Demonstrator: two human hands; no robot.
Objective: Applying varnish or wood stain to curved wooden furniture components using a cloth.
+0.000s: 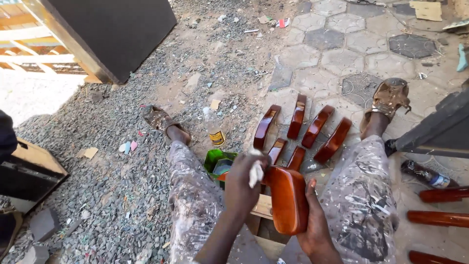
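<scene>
Varnish gleams on the curved reddish-brown wooden piece [288, 198] I'm working on, which stands upright between my knees. My right hand [316, 230] grips it from below and behind, fingers wrapped round its lower edge. My left hand [244, 183] is clenched on a small white rag [255, 171] pressed against the piece's upper left side. Just beyond the piece, six more glossy curved wooden pieces [299, 128] lie on the hexagonal paving. Left of it sits a green open tin [218, 164], with a clear plastic bottle [214, 128] past that.
</scene>
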